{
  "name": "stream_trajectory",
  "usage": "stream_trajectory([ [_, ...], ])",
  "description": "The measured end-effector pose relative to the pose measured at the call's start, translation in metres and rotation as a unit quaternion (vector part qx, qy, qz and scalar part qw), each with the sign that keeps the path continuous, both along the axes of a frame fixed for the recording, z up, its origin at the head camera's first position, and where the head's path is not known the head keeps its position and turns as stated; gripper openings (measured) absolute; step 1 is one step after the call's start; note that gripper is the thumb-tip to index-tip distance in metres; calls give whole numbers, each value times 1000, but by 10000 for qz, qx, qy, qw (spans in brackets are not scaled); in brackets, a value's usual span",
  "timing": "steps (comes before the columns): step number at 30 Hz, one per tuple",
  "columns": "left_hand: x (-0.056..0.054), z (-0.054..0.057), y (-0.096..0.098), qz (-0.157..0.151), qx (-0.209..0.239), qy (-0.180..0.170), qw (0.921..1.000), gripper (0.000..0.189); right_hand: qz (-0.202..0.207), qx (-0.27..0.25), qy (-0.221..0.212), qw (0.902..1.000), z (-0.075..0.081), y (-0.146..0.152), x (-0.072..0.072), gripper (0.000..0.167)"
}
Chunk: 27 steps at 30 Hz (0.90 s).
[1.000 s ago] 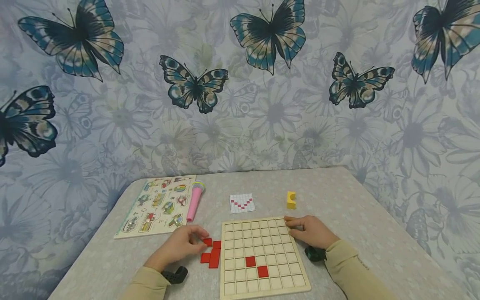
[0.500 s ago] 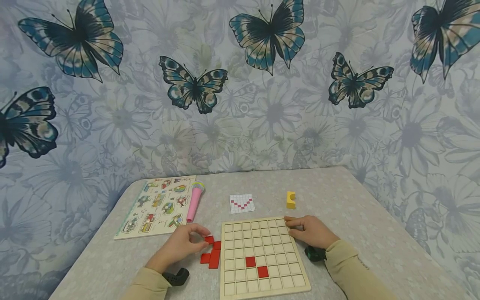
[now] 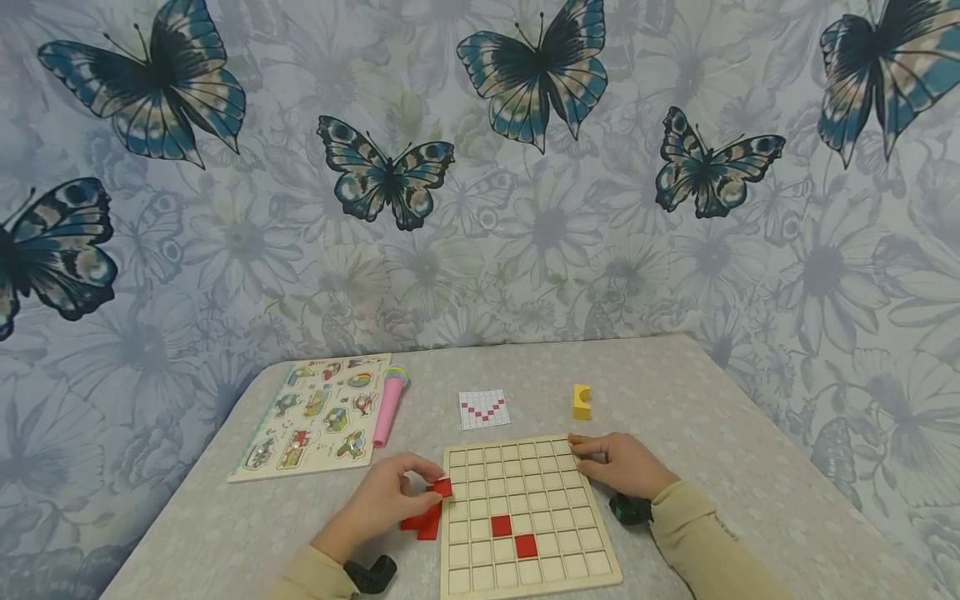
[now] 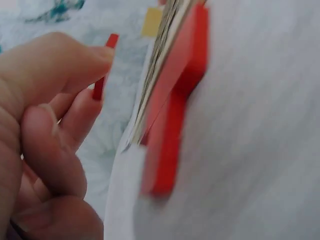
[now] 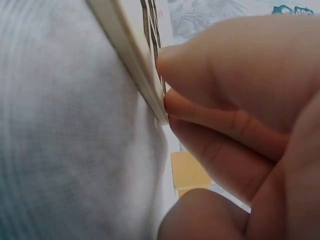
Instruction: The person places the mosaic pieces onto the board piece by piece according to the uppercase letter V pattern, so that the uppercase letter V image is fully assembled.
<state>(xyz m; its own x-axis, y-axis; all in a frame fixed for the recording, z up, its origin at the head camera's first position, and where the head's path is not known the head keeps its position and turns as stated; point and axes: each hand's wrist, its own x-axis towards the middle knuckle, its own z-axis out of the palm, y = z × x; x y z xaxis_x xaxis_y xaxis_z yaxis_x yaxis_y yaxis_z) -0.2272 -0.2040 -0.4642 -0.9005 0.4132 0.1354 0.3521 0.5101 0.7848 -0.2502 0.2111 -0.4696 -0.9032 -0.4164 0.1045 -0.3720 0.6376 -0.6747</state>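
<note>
Between thumb and fingertips, my left hand (image 3: 386,497) pinches a red square tile (image 3: 443,487); the head view has it over the left edge of a wooden grid board (image 3: 480,575). In the left wrist view the pinched tile (image 4: 106,67) is seen edge-on, clear of the table. More red tiles (image 3: 429,523) lie beside the board, partly covered by the left hand. Two red tiles (image 3: 501,526) sit diagonally in the board's cells. My right hand (image 3: 624,463) rests its extended fingers and thumb at the board's far right corner, touching the edge (image 5: 150,90).
Behind the board lies a white pattern card (image 3: 483,409) with a red V of squares. A yellow block (image 3: 582,402) stands to its right. At the left are a pink toy microphone (image 3: 387,408) and a picture puzzle board (image 3: 262,462). A butterfly-patterned wall (image 3: 480,275) backs the table.
My left hand has picked up one red tile from the group and carried it right, to above the board's left edge. The right hand has stayed at the corner.
</note>
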Motion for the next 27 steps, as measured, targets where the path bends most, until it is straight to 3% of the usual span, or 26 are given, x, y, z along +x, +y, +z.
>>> stream_trajectory([
  [3, 5, -2, 11, -38, -24, -5, 10000, 25, 30, -41, -38, 10000, 1, 1, 0, 37],
  [10, 13, -5, 29, -342, -545, 599, 9961, 20, 55, -122, -119, 9998, 4, 1, 2, 37],
  [21, 15, -12, 37, -742, -495, 527, 9946, 8, 32, -117, -108, 9999, -1, 0, 1, 37],
  [27, 15, -11, 39, -649, -447, 422, 9960, 6, 25, -142, -131, 9998, -3, 1, -2, 36],
])
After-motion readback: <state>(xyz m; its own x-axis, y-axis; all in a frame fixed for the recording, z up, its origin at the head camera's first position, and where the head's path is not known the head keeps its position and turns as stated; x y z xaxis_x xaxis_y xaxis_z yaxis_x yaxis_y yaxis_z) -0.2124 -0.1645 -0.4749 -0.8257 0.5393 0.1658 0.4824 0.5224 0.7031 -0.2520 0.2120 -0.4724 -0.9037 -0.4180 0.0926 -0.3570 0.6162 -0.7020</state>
